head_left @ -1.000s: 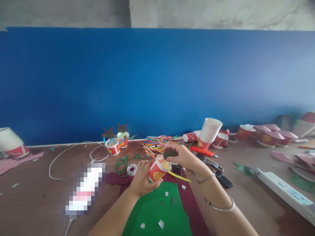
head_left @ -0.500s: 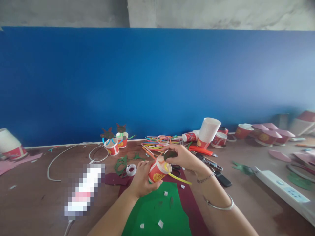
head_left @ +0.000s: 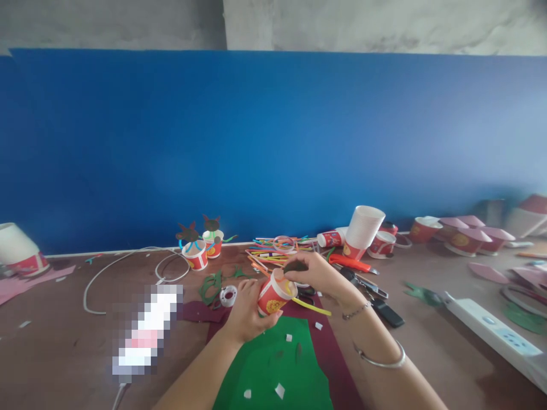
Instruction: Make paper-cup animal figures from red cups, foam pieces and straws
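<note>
In the head view, the left hand point(head_left: 245, 314) is wrapping its fingers around a red and white paper cup point(head_left: 272, 298), holding it tilted above the counter point(head_left: 55, 353). The right hand point(head_left: 314, 274) is bending over the cup's mouth, its fingertips almost together at the rim and pinching a small dark piece point(head_left: 294, 266) that they are mostly hiding. A yellow straw point(head_left: 314, 308) is sticking out of the cup beneath the right hand.

Below both hands, a green sheet point(head_left: 262, 370) is lying on a dark red sheet point(head_left: 328, 348), with white scraps point(head_left: 280, 390) resting on the green. A roll of tape point(head_left: 223, 296) is sitting just beside the left hand, and two decorated cups point(head_left: 197, 261) are standing beyond it. Colourful straws point(head_left: 273, 248) are lying beyond the hands. A tall stack of cups point(head_left: 362, 229) is rising beyond the right hand, while a white power strip point(head_left: 491, 327) is lying well to its right.
</note>
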A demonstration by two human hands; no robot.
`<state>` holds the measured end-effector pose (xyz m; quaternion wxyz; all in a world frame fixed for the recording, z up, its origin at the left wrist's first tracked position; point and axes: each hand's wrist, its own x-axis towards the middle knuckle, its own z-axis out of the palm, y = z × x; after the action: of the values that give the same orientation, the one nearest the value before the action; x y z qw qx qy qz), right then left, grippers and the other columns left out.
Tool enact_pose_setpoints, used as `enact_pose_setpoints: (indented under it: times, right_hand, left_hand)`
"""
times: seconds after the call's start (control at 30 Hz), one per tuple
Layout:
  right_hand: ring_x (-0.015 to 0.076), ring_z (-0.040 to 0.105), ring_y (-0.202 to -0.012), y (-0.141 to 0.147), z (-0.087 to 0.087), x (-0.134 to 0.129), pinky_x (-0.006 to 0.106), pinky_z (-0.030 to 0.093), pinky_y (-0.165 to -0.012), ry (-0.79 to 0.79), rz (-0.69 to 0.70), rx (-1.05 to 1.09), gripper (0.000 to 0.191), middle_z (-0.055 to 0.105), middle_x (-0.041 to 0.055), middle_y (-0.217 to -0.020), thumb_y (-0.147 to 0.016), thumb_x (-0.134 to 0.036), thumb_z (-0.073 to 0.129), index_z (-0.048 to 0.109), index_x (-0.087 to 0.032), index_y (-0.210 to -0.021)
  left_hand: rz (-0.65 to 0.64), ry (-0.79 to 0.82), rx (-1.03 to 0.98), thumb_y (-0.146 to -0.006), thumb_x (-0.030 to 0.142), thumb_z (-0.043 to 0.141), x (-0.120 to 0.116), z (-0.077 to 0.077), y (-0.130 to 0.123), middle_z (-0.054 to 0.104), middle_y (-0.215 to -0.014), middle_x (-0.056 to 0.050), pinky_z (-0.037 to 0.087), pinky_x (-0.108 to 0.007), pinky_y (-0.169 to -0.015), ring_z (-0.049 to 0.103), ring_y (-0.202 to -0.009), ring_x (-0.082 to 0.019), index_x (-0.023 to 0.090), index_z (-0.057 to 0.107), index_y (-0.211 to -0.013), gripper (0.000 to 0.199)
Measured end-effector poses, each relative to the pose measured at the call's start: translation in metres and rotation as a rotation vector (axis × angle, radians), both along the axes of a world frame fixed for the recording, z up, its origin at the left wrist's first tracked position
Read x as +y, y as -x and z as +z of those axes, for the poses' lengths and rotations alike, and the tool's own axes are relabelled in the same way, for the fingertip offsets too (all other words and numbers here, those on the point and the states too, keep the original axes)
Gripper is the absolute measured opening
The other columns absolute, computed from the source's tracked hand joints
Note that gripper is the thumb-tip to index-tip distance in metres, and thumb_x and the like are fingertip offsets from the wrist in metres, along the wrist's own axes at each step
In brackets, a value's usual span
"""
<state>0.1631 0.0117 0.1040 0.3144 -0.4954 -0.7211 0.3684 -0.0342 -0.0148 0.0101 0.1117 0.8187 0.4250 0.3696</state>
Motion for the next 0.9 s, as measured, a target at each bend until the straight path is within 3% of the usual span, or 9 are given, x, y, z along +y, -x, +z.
enact_pose_setpoints:
  times: [0.1, 0.23, 0.43, 0.67, 0.9]
  right_hand:
    - [0.0084, 0.041, -0.049, -0.002, -0.003, 0.0019, 0.021, 0.031, -0.047, 0.009, -0.036, -0.049, 0.018, 0.05, -0.0035, -0.051, -0.068, -0.031, 0.062, 0.064, -0.014, -0.061]
    - [0.0067, 0.032, -0.046, -0.0032, -0.0017, 0.0009, 0.021, 0.026, -0.044, 0.025, -0.018, -0.058, 0.021, 0.041, -0.0055, -0.048, -0.067, -0.032, 0.062, 0.059, -0.014, -0.055]
    - [0.0065, 0.032, -0.047, -0.0049, -0.001, -0.0004, 0.02, 0.024, -0.044, 0.033, 0.063, -0.025, 0.022, 0.04, -0.0056, -0.049, -0.069, -0.032, 0.061, 0.057, -0.014, -0.057]
    - [0.0073, 0.034, -0.047, -0.0047, -0.0017, 0.0016, 0.021, 0.026, -0.043, 0.067, 0.009, -0.031, 0.022, 0.045, -0.0047, -0.05, -0.067, -0.035, 0.064, 0.06, -0.015, -0.059]
    - [0.0071, 0.034, -0.045, -0.0032, -0.0038, 0.0006, 0.02, 0.027, -0.042, 0.02, 0.045, 0.005, 0.016, 0.046, -0.004, -0.048, -0.068, -0.024, 0.06, 0.059, -0.016, -0.053]
  left_hand:
    - [0.003, 0.006, -0.003, -0.068, 0.042, 0.063, -0.0005, 0.0003, -0.0001, 0.06, -0.097, -0.007, 0.038, -0.041, -0.082, 0.053, -0.091, -0.026, 0.02, 0.05, -0.111, 0.05]
    - [-0.003, 0.007, 0.002, -0.067, 0.044, 0.063, -0.0008, -0.0001, -0.0005, 0.06, -0.097, -0.007, 0.038, -0.041, -0.082, 0.054, -0.091, -0.026, 0.02, 0.051, -0.11, 0.051]
    - [-0.023, 0.006, -0.001, -0.066, 0.045, 0.064, 0.0002, -0.0024, -0.0003, 0.061, -0.099, -0.008, 0.037, -0.041, -0.084, 0.054, -0.092, -0.026, 0.019, 0.048, -0.115, 0.058]
    - [0.009, 0.031, -0.038, -0.068, 0.045, 0.062, -0.0004, -0.0012, 0.0005, 0.06, -0.101, -0.009, 0.039, -0.041, -0.083, 0.054, -0.093, -0.027, 0.019, 0.05, -0.114, 0.053]
    - [0.0, 0.033, -0.035, -0.068, 0.044, 0.063, -0.0001, -0.0011, 0.0005, 0.06, -0.102, -0.009, 0.039, -0.042, -0.083, 0.053, -0.093, -0.027, 0.019, 0.05, -0.114, 0.054]
